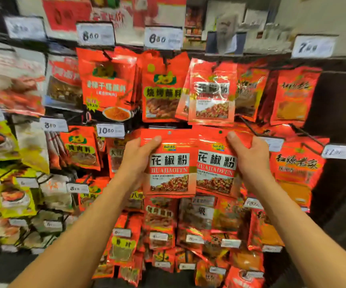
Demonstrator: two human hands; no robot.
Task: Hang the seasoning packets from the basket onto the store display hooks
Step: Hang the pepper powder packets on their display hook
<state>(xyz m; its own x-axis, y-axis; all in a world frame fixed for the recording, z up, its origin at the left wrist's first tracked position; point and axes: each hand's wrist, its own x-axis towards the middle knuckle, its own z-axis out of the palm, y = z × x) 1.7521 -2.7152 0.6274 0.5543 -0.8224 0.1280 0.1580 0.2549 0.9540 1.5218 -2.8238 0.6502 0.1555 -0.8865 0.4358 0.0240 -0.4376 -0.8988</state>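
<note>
Two red seasoning packets marked HUAJIAOFEN are held up side by side in front of the display. My left hand (138, 154) grips the left packet (169, 165) at its upper left edge, thumb on the front. My right hand (249, 154) grips the right packet (215, 163) at its upper right edge. Each packet has a small hang hole near its top. Directly above, matching packets (211, 94) hang from a hook. The basket is out of view.
The wall is covered with rows of hanging red and yellow packets on black hooks (249, 126). White price tags (109, 130) stick out on hook ends. A dark panel edge (340, 121) bounds the display on the right.
</note>
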